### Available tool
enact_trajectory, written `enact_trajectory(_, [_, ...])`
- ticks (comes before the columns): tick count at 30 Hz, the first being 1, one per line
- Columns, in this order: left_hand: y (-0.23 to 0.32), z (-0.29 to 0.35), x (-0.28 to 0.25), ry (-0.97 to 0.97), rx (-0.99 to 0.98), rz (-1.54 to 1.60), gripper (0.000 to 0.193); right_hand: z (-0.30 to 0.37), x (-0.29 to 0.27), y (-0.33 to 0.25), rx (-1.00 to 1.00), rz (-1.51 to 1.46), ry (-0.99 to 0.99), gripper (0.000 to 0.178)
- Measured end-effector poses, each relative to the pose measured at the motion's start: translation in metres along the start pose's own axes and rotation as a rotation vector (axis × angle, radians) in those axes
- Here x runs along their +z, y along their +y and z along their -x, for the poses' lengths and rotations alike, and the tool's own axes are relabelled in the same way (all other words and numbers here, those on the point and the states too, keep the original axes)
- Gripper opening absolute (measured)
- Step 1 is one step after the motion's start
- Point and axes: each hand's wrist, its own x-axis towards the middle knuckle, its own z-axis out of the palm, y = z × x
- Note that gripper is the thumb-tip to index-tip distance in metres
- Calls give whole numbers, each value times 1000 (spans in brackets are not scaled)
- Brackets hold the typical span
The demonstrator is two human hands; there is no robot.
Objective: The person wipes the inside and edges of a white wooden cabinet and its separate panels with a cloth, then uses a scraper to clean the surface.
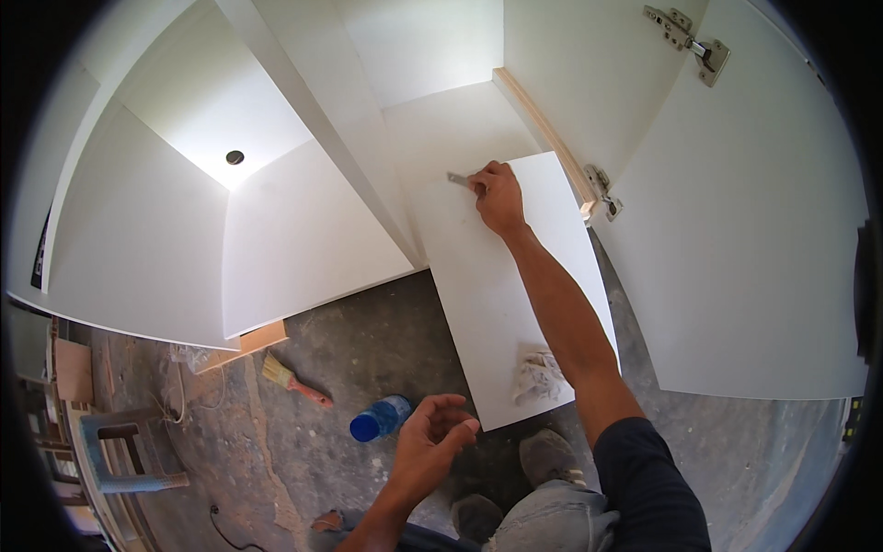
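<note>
My right hand (498,195) reaches forward, its fingers pinched around a small flat metal blade, perhaps a scraper (456,178). The blade's tip points left, at or just over a white panel (492,313) that sticks out of the white cabinet; contact cannot be made out. A crumpled, stained rag (538,376) lies on the panel's near end, beside my right forearm. Lower down, my left hand (434,434) hovers over the floor with loosely curled fingers, apart from the thumb and with nothing visible in them. Just left of it is a bottle with a blue cap (366,427).
A paintbrush (296,380) with a reddish handle lies on the concrete floor. An open cabinet door (754,221) on metal hinges (681,32) stands at right. A wooden strip (544,133) runs along the cabinet's inner side. A bluish stool (138,451) is at far left.
</note>
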Motion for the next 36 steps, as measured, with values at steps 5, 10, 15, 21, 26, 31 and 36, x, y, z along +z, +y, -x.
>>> enact_trajectory(5, [2,3,0,-11,9,-11,43,1,2,-1,-15,-79,-72,16])
enact_trajectory(10, [1,3,0,-7,15,-14,43,2,1,-3,-61,-67,-106,15])
enact_trajectory(15, [1,4,1,-11,15,-16,44,3,0,-3,-53,-94,-115,12])
enact_trajectory(21, [-1,3,1,-15,23,-23,45,3,5,-1,-59,-79,-86,12])
enact_trajectory(26, [-1,3,1,-18,28,-19,46,3,8,-1,-43,-57,-39,13])
enact_trajectory(31, [-1,4,1,-20,26,-33,46,3,9,-4,-20,-23,-22,13])
enact_trajectory(36, [-4,3,0,-24,40,-27,47,2,11,-6,-9,-19,-21,12])
